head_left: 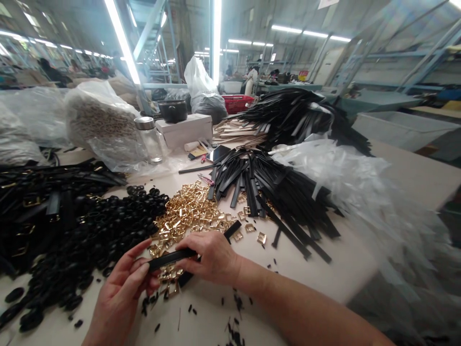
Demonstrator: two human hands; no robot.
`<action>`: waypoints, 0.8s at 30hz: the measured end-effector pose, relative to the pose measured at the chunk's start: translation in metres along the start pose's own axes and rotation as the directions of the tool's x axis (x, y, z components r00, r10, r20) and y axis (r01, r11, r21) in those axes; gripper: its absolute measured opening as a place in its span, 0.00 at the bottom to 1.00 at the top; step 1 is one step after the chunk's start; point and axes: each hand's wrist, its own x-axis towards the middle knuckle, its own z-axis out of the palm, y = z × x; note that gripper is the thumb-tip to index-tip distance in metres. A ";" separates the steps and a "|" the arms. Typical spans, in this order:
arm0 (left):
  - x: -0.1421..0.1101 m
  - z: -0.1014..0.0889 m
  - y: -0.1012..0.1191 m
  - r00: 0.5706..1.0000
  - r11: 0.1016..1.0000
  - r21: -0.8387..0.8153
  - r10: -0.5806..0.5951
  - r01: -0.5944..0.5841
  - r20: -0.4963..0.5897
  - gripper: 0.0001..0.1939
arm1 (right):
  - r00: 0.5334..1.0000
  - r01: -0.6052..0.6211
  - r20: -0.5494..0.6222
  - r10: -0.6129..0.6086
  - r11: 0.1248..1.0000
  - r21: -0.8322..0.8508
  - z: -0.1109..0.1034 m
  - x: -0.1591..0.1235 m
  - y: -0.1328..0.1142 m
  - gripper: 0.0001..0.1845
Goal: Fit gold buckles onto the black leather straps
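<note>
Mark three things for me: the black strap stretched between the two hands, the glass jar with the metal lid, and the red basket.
Black strap point(166, 260), head view, on its bare middle stretch.
Glass jar point(153, 145), head view, on its clear side below the lid.
Red basket point(237, 104), head view, on its wall.

The left hand point(120, 283) is pinching with thumb and fingers. The right hand point(212, 254) has its fingers bent, the bare right forearm point(288, 300) slanting inward from the worktop's point(324, 274) right side.
</note>
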 end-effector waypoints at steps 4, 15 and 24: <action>-0.001 -0.001 0.002 1.000 1.000 -0.012 0.019 -0.018 0.013 0.34 | 1.000 -0.024 0.007 0.023 0.999 0.047 0.000 0.001 -0.001 0.13; 0.004 -0.021 -0.015 0.939 0.870 0.357 0.290 -0.340 0.187 0.14 | 0.952 -0.220 0.282 0.115 0.901 0.375 -0.013 0.003 -0.010 0.17; -0.012 -0.010 -0.005 0.861 0.869 0.336 0.175 -0.363 0.478 0.14 | 0.959 -0.158 0.191 0.211 -0.163 0.974 -0.009 0.008 -0.021 0.19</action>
